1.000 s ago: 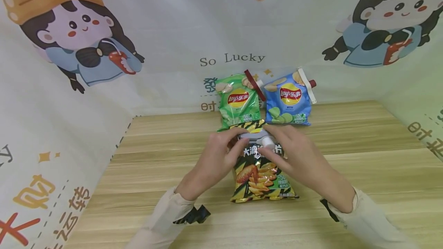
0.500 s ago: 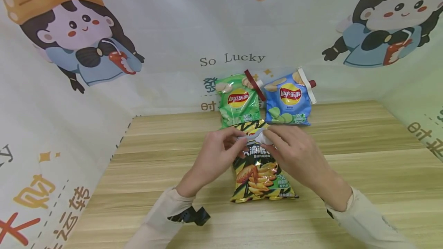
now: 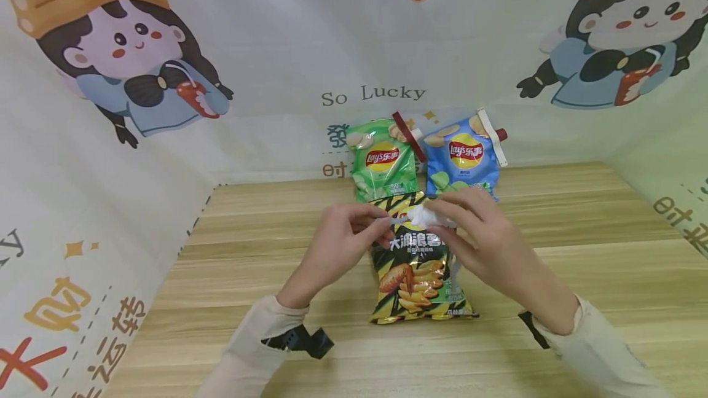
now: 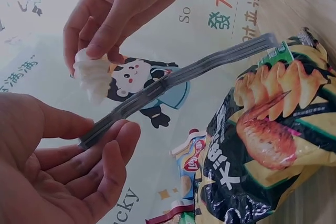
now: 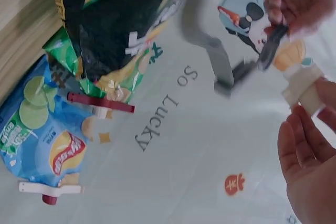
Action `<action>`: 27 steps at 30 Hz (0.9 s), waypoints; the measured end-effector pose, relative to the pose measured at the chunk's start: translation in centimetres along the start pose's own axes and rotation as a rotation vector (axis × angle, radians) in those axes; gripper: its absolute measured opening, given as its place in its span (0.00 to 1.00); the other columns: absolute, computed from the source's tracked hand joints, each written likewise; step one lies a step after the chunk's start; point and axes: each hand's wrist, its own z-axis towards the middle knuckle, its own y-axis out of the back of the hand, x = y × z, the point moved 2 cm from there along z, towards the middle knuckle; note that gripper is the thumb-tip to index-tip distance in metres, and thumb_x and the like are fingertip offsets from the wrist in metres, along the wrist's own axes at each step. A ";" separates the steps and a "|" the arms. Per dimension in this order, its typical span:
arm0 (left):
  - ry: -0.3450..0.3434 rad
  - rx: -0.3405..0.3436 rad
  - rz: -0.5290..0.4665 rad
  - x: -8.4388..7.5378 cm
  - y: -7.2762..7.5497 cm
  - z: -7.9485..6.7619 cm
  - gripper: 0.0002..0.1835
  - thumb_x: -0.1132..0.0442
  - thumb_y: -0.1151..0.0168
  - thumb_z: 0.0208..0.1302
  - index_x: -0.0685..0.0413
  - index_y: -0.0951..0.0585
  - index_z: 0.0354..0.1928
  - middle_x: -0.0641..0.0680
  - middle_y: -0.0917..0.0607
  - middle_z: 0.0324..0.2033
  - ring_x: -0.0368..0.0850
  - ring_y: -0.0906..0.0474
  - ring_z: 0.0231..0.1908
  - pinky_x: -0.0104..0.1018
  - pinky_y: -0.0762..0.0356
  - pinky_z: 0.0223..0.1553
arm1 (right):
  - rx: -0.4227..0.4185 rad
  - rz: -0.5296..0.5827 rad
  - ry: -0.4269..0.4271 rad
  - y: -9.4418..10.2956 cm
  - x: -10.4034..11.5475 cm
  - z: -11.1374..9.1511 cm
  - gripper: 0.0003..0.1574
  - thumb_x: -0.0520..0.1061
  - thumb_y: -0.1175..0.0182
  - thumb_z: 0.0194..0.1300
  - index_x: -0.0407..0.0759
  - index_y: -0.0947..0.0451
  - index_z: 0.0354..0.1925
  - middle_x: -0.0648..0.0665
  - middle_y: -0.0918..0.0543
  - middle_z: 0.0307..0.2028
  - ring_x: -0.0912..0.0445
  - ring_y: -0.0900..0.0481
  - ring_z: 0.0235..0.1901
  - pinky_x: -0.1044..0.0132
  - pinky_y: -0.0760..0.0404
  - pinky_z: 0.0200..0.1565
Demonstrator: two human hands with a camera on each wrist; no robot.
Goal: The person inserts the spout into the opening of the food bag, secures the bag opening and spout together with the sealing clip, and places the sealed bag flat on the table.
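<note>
My left hand [image 3: 351, 232] pinches one end of a long grey bag-clip strip [image 4: 173, 80] between thumb and fingers. The strip stretches out from that hand, bent partway along, above a black-and-yellow chip bag [image 3: 412, 281]. In my right hand [image 3: 487, 232] a small white ridged piece, like a screw cap or spout [image 4: 93, 74], sits between thumb and fingertips. Both wrist views show the white piece beside the strip with a gap between them. The chip bag lies face up on the table under both hands, its upper part partly covered by them in the head view.
Behind the black bag, a green chip bag [image 3: 381, 161] with a red clip [image 3: 408, 135] and a blue chip bag [image 3: 461, 152] with a white clip [image 3: 491, 137] lean at the printed backdrop [image 3: 265, 140]. The wooden table [image 3: 249, 263] extends to both sides.
The clip lay across the bag's top with the white piece on it. My right hand has taken hold of the white piece, and the grey strip now hangs opened out.
</note>
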 end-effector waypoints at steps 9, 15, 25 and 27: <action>-0.008 0.287 -0.052 0.5 -1.8 -0.9 0.10 0.64 0.41 0.72 0.64 0.14 0.42 0.56 0.12 0.30 0.57 0.15 0.30 0.36 0.19 0.29 | -0.104 -0.050 -0.097 2.4 -2.0 0.1 0.27 0.55 0.45 0.75 0.31 0.19 0.49 0.37 0.18 0.43 0.46 0.23 0.43 0.73 0.29 0.51; 0.082 0.381 -0.125 2.1 -2.7 -2.6 0.09 0.67 0.42 0.72 0.66 0.15 0.42 0.58 0.12 0.30 0.60 0.15 0.30 0.34 0.21 0.26 | -0.083 -0.091 -0.124 2.8 -2.9 0.0 0.29 0.57 0.46 0.75 0.31 0.18 0.48 0.37 0.17 0.43 0.45 0.23 0.43 0.70 0.29 0.48; 0.049 0.445 0.131 4.1 -3.6 -4.1 0.14 0.64 0.39 0.71 0.59 0.14 0.26 0.48 0.17 0.16 0.38 0.23 0.17 0.28 0.25 0.22 | 0.004 -0.102 -0.170 2.6 -3.3 -0.5 0.21 0.50 0.39 0.71 0.34 0.19 0.52 0.39 0.17 0.46 0.47 0.23 0.44 0.66 0.28 0.43; 0.025 0.460 0.177 4.3 -3.7 -4.1 0.15 0.64 0.38 0.70 0.57 0.15 0.24 0.45 0.19 0.15 0.34 0.26 0.15 0.26 0.26 0.21 | 0.012 -0.110 -0.179 2.5 -3.4 -0.6 0.25 0.54 0.43 0.73 0.34 0.19 0.51 0.39 0.17 0.46 0.48 0.23 0.45 0.66 0.28 0.43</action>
